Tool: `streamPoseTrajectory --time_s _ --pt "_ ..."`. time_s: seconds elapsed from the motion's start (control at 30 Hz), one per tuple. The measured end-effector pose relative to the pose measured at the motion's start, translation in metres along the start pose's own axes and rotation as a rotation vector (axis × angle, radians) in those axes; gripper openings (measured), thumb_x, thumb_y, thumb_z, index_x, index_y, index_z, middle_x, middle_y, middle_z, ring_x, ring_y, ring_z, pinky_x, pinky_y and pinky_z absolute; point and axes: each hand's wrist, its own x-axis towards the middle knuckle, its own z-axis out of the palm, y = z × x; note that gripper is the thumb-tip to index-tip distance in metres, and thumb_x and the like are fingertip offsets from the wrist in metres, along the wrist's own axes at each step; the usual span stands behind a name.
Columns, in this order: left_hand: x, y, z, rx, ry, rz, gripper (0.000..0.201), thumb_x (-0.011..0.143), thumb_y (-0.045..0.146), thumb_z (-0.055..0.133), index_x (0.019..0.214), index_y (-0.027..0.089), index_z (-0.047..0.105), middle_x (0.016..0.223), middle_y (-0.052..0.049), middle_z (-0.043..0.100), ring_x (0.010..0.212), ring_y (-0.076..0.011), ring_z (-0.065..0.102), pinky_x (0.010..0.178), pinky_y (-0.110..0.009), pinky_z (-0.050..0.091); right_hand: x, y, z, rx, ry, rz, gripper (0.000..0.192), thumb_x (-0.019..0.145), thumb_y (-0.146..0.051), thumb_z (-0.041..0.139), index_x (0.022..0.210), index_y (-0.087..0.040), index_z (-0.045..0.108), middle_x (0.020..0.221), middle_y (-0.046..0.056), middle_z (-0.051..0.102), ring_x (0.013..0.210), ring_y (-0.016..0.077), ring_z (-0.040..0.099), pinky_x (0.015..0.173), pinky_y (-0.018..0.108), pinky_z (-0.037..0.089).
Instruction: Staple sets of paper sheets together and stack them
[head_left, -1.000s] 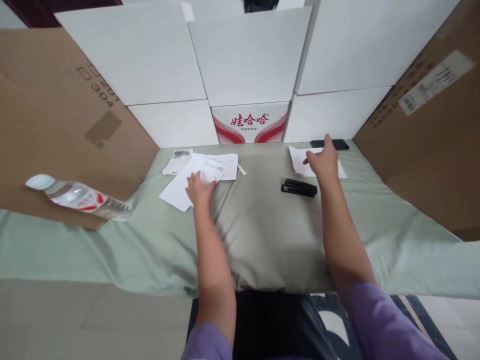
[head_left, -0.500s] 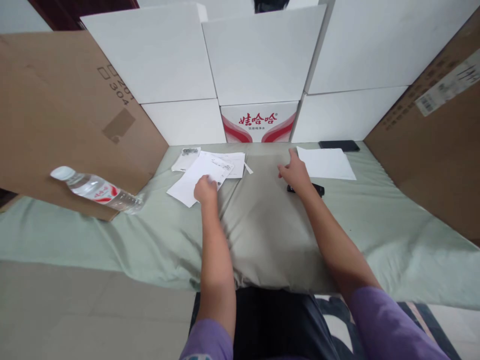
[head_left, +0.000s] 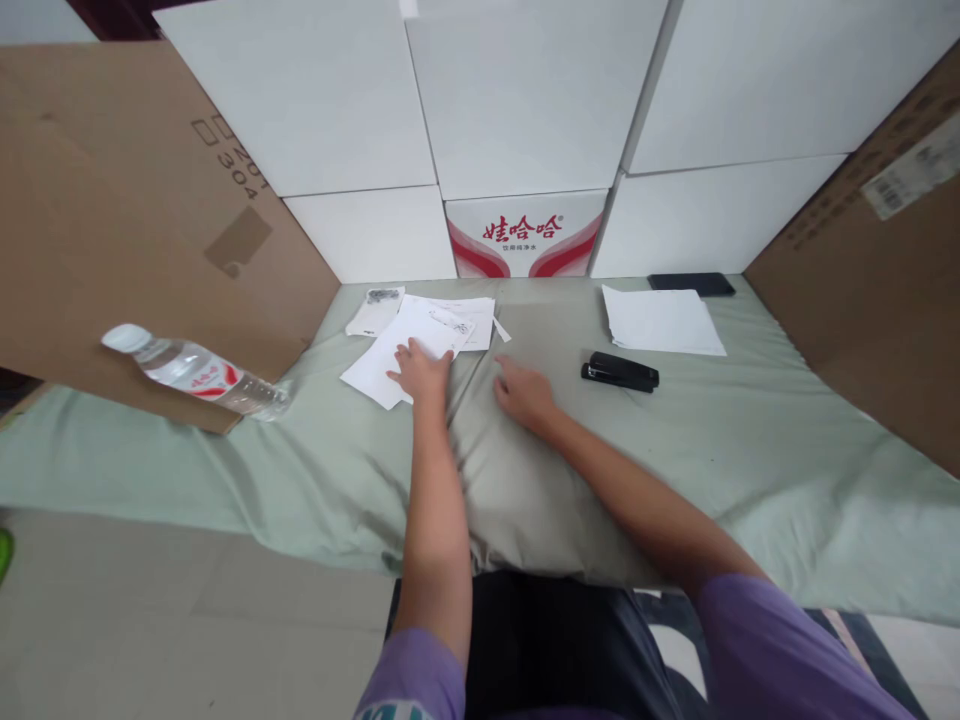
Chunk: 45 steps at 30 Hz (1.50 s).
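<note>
Since a second ago my right hand (head_left: 523, 393) has crossed from the far stack of white paper (head_left: 661, 320), past the black stapler (head_left: 619, 371), to the middle of the cushion, where it lies palm down with nothing in it, fingers loosely together and pointing toward the loose sheets (head_left: 409, 345) on the left. My left hand (head_left: 421, 368) has stayed on those sheets the whole time; now its fingers are spread flat on the near edge of the topmost one, pressing it down rather than pinching it.

Those sheets lie fanned and overlapping on the grey-green cushion (head_left: 525, 470), at its far left corner, with a small clear packet (head_left: 372, 310) touching their far side and a narrow slip of paper poking out on the right. Beyond them stand white boxes (head_left: 525, 100), one printed in red. A dark phone (head_left: 691, 284) lies just behind the paper stack. To the far left a water bottle (head_left: 196, 371) rests on its side on the green sheet (head_left: 787, 480), against a brown cardboard panel (head_left: 112, 200).

What worries me: the cushion is soft and sloped, so a flat press could slide the top sheet over the ones under it and scatter the fan, or crease a corner. With my right hand reaching across, its forearm could brush the stapler. Also, thin overlapping paper is hard to separate, so I may lift two sheets at once.
</note>
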Motion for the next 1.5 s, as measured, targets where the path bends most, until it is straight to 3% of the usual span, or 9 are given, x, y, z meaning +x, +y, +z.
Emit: streamPoseTrajectory --time_s 0.2,0.4,0.6,0.73,0.87,1.07,1.27,1.4,1.5 --pt "-0.002 0.003 0.003 0.039 0.084 0.040 0.067 0.082 0.049 0.066 0.138 0.013 0.054 0.148 -0.025 0.052 0.139 -0.0387 0.045 0.111 -0.059 0.032 0.000 0.001 -0.003 -0.021 -0.015 0.011 0.052 0.099 -0.034 0.037 0.148 -0.019 0.045 0.102 0.014 0.075 0.094 0.0297 0.070 0.080 0.037 0.047" --pt "-0.003 0.007 -0.003 0.045 0.165 0.029 0.032 0.096 0.036 0.047 0.113 0.022 0.070 0.108 -0.013 0.075 0.105 -0.0300 0.066 0.098 -0.046 0.041 0.001 0.002 -0.001 0.014 0.000 0.034 0.049 0.099 -0.031 0.041 0.146 -0.021 0.048 0.098 0.010 0.075 0.093 0.0266 0.070 0.083 0.036 0.047" --pt "-0.022 0.036 -0.016 -0.162 0.309 0.317 0.026 0.095 0.032 0.050 0.096 0.020 0.073 0.100 -0.010 0.073 0.097 -0.0239 0.065 0.089 -0.035 0.042 0.011 0.009 0.002 0.558 0.068 -0.103 0.045 0.093 -0.040 0.056 0.132 -0.018 0.060 0.110 0.011 0.074 0.084 0.0203 0.067 0.085 0.036 0.051" --pt "-0.051 0.064 -0.010 -0.490 0.050 0.458 0.022 0.090 0.036 0.059 0.089 0.020 0.074 0.070 -0.002 0.065 0.069 -0.0165 0.060 0.072 -0.029 0.044 0.021 0.009 0.007 1.074 -0.028 -0.316 0.072 0.080 -0.044 0.072 0.145 -0.024 0.047 0.138 0.013 0.062 0.103 0.0229 0.067 0.082 0.035 0.055" --pt "-0.064 0.076 0.004 -0.844 -0.172 0.407 0.021 0.084 0.039 0.066 0.083 0.019 0.073 0.056 0.004 0.051 0.055 -0.0117 0.050 0.058 -0.024 0.042 0.023 0.008 0.014 1.331 0.000 -0.298 0.068 0.076 -0.042 0.078 0.136 -0.024 0.051 0.128 0.011 0.066 0.111 0.0250 0.066 0.088 0.035 0.055" --pt "-0.059 0.075 0.009 -1.157 -0.395 0.218 0.027 0.074 0.041 0.076 0.081 0.016 0.071 0.052 0.008 0.041 0.047 -0.0060 0.037 0.045 -0.020 0.030 0.021 0.007 0.019 1.422 0.037 -0.182 0.065 0.072 -0.035 0.080 0.129 -0.024 0.050 0.103 0.004 0.072 0.090 0.0204 0.068 0.079 0.033 0.056" --pt "-0.058 0.079 0.003 -1.400 -0.624 0.095 0.037 0.082 0.053 0.068 0.080 0.017 0.062 0.048 0.010 0.031 0.039 -0.0046 0.025 0.040 -0.020 0.018 0.028 0.014 0.029 1.296 0.127 -0.141 0.030 0.076 -0.041 0.075 0.093 -0.021 0.061 0.084 0.002 0.066 0.073 0.0170 0.061 0.064 0.030 0.052" --pt "-0.046 0.069 -0.003 -1.483 -0.398 0.123 0.034 0.088 0.051 0.061 0.073 0.021 0.050 0.046 0.011 0.020 0.038 -0.0064 0.018 0.041 -0.021 0.020 0.033 0.021 0.035 1.287 0.150 -0.050 0.028 0.078 -0.046 0.071 0.080 -0.021 0.058 0.067 -0.001 0.059 0.056 0.0142 0.052 0.053 0.030 0.047" --pt "-0.025 0.039 -0.015 -1.208 -0.077 0.222 0.032 0.087 0.047 0.060 0.071 0.022 0.049 0.052 0.008 0.034 0.045 -0.0087 0.035 0.048 -0.022 0.032 0.035 0.024 0.036 1.364 0.193 0.018 0.027 0.080 -0.046 0.068 0.081 -0.021 0.056 0.066 0.000 0.059 0.054 0.0139 0.051 0.048 0.030 0.046"
